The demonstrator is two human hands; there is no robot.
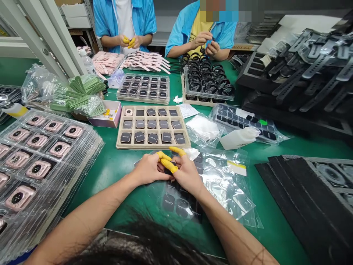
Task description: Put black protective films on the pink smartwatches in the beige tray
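Between my two hands is a small dark smartwatch, mostly covered by the fingers. My left hand grips its left side, with a yellow finger cot on a fingertip. My right hand closes on the other side, its thumb and index finger in yellow cots. Under my hands lies a clear sheet of dark square screen films with white lettering. Just beyond them stands a beige tray of smartwatches, most with dark lettered faces up; one at the far left corner shows its pink back.
Stacked clear trays of pink watches fill the left. Green straps and a pink box lie behind. A white bottle, plastic bags and black foam trays are at right. Two co-workers in blue sit opposite.
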